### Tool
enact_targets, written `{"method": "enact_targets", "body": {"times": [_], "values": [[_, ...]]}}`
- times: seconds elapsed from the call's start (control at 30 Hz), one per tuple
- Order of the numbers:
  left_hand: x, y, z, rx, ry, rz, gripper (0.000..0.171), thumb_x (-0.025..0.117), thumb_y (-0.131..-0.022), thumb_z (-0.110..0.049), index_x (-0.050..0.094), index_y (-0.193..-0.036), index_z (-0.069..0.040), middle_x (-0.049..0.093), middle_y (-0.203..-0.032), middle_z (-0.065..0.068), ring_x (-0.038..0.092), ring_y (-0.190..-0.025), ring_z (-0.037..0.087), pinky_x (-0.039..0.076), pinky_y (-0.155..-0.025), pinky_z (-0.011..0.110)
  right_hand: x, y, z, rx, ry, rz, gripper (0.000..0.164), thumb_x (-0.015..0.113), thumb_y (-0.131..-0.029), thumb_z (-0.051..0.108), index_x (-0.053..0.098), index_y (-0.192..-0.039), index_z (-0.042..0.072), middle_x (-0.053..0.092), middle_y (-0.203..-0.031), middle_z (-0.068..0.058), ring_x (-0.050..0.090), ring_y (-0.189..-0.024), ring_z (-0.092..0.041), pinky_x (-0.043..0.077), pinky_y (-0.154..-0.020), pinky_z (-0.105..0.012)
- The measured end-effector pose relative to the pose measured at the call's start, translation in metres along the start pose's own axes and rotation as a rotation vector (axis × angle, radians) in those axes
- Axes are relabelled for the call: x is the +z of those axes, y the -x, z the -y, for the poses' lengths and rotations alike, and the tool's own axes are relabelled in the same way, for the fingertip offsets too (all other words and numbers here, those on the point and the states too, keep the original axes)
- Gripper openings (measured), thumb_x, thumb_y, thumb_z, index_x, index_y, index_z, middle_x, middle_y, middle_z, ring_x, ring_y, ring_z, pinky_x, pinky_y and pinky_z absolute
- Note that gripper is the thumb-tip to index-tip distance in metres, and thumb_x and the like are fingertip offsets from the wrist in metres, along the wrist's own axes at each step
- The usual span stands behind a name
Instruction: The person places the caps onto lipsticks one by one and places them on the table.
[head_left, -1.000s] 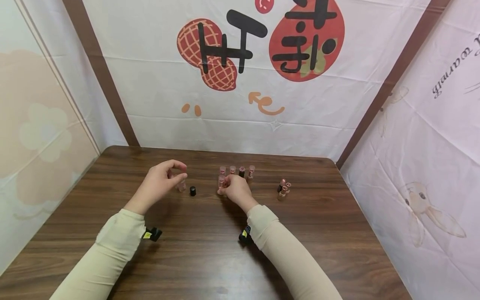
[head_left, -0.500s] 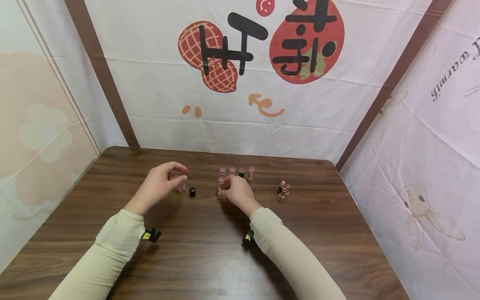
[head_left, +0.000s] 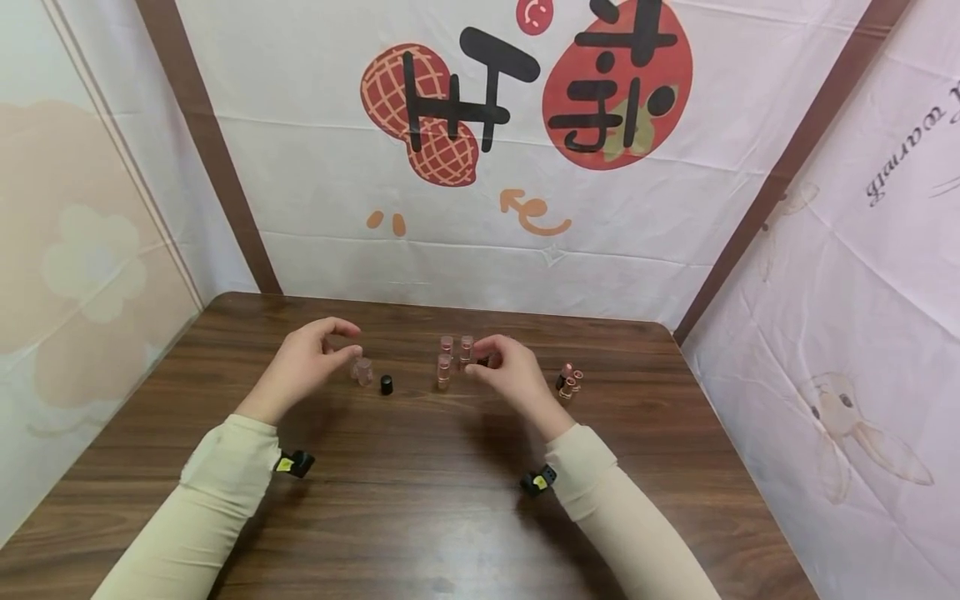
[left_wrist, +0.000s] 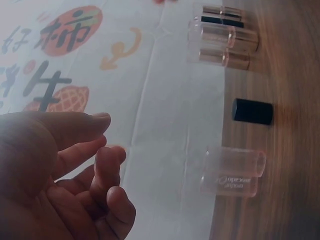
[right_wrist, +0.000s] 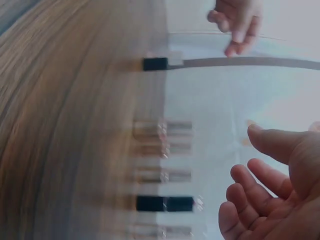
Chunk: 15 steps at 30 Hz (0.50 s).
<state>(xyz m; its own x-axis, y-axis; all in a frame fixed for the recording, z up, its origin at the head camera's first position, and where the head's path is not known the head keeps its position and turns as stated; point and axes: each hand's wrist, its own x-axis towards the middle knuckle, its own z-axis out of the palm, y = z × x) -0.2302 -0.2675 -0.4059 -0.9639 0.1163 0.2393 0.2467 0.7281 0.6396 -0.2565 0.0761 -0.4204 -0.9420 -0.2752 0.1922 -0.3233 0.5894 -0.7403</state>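
My left hand (head_left: 311, 358) hovers beside two clear caps (head_left: 363, 372), its fingers loosely bent and holding nothing. In the left wrist view those clear caps (left_wrist: 232, 172) stand side by side, apart from the fingertips. A black cap (head_left: 386, 384) stands just right of them. My right hand (head_left: 513, 375) is over the right part of a group of standing lipsticks, thumb and fingers apart and nothing between them. Lipsticks with clear caps (head_left: 443, 372) show to its left. In the right wrist view a black lipstick (right_wrist: 165, 203) stands among the clear-capped ones; the hand partly hides it from the head view.
Three lipsticks without caps (head_left: 567, 380) stand close together at the right, one with a black base. The brown wooden table (head_left: 420, 483) ends at a printed white cloth (head_left: 315, 167) behind, with another cloth wall (head_left: 832, 333) on the right.
My right hand has let go of the front clear-capped lipstick and moved right and back. The left hand has drawn slightly left, off the clear caps.
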Motion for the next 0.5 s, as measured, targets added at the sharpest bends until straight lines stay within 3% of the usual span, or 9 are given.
{"method": "enact_targets", "body": {"times": [0.13,0.37,0.5], "values": [[-0.003,-0.001,0.005,-0.014,-0.011,-0.015,0.031,0.072,-0.098,-0.027,0.066,-0.124,-0.013,0.066,-0.104,0.009,0.051,-0.069,0.021,0.043,-0.056,0.032,-0.021,0.012,-0.005,-0.011,-0.033,-0.044,0.033,0.082,-0.089,0.029,0.071,-0.118,0.019,0.072,-0.112,-0.002,0.064,-0.088,-0.013,0.055,-0.074,-0.034],[-0.001,-0.003,0.013,-0.054,-0.023,0.001,0.031,0.072,-0.098,-0.025,0.065,-0.124,-0.01,0.061,-0.092,0.009,0.05,-0.067,0.021,0.043,-0.055,0.033,-0.054,0.032,-0.01,-0.025,-0.067,-0.083,0.035,0.082,-0.089,0.024,0.07,-0.12,0.013,0.071,-0.114,-0.004,0.064,-0.087,-0.017,0.055,-0.074,-0.034],[0.003,-0.005,0.016,-0.066,-0.013,0.011,0.032,0.071,-0.098,-0.026,0.064,-0.125,-0.01,0.063,-0.095,0.01,0.051,-0.067,0.021,0.044,-0.055,0.033,-0.07,0.038,-0.015,-0.026,-0.08,-0.101,0.036,0.082,-0.09,0.023,0.07,-0.122,0.011,0.071,-0.114,-0.005,0.063,-0.089,-0.019,0.054,-0.074,-0.034]]}}
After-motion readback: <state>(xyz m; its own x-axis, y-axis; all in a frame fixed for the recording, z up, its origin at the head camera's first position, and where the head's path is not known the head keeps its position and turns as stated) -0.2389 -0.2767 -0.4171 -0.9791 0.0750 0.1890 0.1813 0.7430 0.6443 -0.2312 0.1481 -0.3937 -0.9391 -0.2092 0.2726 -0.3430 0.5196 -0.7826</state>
